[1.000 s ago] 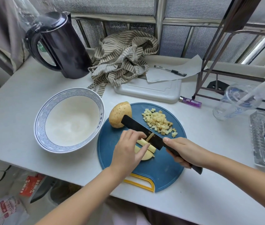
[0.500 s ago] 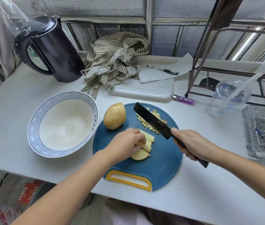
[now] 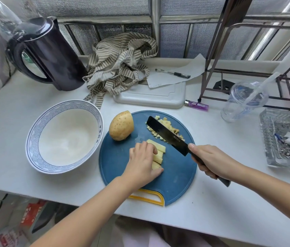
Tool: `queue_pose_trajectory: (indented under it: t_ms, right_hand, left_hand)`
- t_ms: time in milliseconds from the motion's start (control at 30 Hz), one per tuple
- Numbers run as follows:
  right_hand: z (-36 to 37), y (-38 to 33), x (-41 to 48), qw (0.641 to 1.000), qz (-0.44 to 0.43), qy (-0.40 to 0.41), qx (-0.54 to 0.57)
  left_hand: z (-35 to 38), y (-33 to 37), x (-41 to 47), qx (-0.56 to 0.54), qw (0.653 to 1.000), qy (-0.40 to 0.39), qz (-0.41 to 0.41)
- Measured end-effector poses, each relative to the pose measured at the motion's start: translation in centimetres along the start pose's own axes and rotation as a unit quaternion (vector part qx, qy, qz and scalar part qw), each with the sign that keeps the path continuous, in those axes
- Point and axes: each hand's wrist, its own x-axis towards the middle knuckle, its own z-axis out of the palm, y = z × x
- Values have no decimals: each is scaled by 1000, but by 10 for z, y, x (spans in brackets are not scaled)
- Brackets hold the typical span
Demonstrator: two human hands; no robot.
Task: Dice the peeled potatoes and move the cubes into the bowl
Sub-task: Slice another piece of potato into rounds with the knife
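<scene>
Potato strips (image 3: 156, 154) are bunched under the curled left hand (image 3: 143, 162) for crosscutting; knife (image 3: 167, 135) is gripped raised by the right hand (image 3: 211, 162).

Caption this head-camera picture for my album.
Left hand steadies potato strips on the blue board while the right hand grips a black knife.

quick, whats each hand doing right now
Left hand: holding the potato strips, fingers curled over them.
Right hand: gripping the knife by its handle.

Blue board (image 3: 122, 168); black knife (image 3: 167, 135); blue-patterned white bowl (image 3: 33, 138).
</scene>
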Motion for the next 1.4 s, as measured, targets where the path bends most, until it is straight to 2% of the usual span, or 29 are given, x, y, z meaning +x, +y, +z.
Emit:
queue_pose_trajectory:
  t_ms: [233, 367, 500, 700, 967, 1133, 1400]
  right_hand:
    - [5, 3, -6, 1000, 1, -1, -12]
    - [11, 6, -12, 998, -2, -7, -56]
    - [25, 6, -20, 979, -65, 1, -191]
    - [51, 12, -24, 952, -107, -21, -284]
    - [58, 16, -22, 919, -131, -32, -371]
    - [58, 20, -19, 907, -141, -22, -396]
    - [53, 20, -14, 920, -145, -28, -364]
  left_hand:
    - [8, 6, -7, -75, 994, 59, -58]
    - [10, -8, -19, -103, 990, 100, -4]
    - [16, -39, -40, -92, 981, 162, 61]
    - [26, -48, -48, -86, 970, 171, 151]
    - [34, -52, -46, -83, 959, 207, 176]
    - [37, -54, -45, -69, 958, 210, 181]
    - [41, -54, -45, -71, 952, 235, 182]
